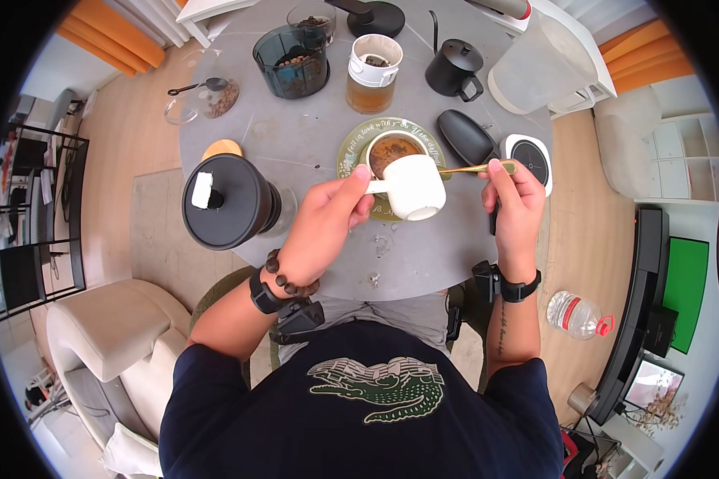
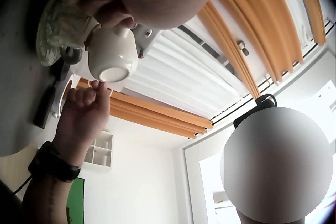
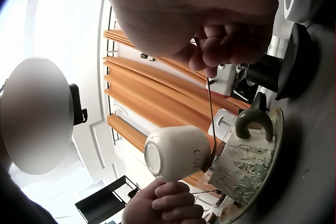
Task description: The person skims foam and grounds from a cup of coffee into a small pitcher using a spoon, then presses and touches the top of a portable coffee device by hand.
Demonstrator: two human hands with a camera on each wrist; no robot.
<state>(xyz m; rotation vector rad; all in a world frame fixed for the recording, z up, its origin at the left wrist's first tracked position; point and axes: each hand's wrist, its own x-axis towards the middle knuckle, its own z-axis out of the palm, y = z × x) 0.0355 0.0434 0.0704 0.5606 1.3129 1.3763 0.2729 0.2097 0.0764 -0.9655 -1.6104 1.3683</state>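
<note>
While a white pitcher (image 1: 417,188) is held tipped above a cup (image 1: 393,150), a gold-coloured spoon (image 1: 478,168) is held at its lip

A grey table (image 1: 411,259) with a curved edge is marked by pale smudges and scattered specks. It is surrounded by a room with light wooden flooring (image 1: 108,128), a beige sofa (image 1: 104,323) on the left, orange curtains (image 1: 108,36) and a bright green screen (image 1: 688,295) on the right. A large water bottle (image 1: 572,315) is seen on the floor (its red handle is easily spotted).

The cup, with brown contents inside, is set on a green plate (image 1: 350,142) with white lettering. The pitcher's mouth is turned forward, away from the wearer, and towards the cup; its base is shown facing back. Its long axis is slanted from the raised base down to the mouth, and its handle is pointed left. The spoon is laid out almost side to side in the head view, its inner end being hidden there; in the right wrist view that end is seen beside the pitcher's lip.

The pitcher's handle is grasped by the left hand (image 1: 323,223). The spoon's outer end is pinched by the right hand (image 1: 518,206).
</note>
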